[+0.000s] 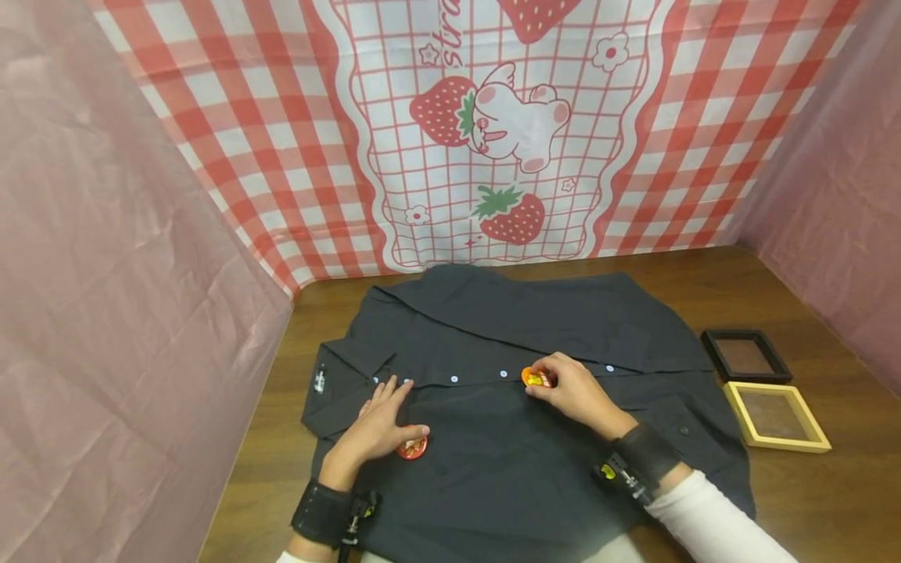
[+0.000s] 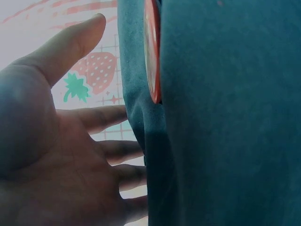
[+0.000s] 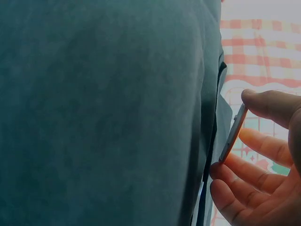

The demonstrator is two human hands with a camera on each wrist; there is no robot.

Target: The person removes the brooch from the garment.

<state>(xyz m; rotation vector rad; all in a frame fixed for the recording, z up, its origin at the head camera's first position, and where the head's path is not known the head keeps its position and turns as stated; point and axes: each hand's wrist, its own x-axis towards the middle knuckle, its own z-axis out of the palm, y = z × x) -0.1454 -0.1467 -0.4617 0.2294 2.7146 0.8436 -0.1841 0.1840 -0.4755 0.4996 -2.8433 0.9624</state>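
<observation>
Your right hand [image 1: 573,393] pinches orange badge [image 1: 533,378] at button strip [image 1: 479,379] of dark shirt [image 1: 486,453]; left hand [image 1: 378,426] spread, gripping nothing. Likely positioning badge; next move probably calls for steady cloth.

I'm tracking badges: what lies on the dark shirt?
A red badge lies on the dark shirt near the left grip; the right grip pinches an orange badge over the shirt. Cloth underneath is hidden.

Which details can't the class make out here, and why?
Orange badge: part of its face, head view, covered by the right hand.
Red badge: part of its rim, head view, covered by the left hand.
Collar label: its wording, head view, too small to read.
Dark shirt: part of its near edge, head view, cut off at the bottom.
</observation>
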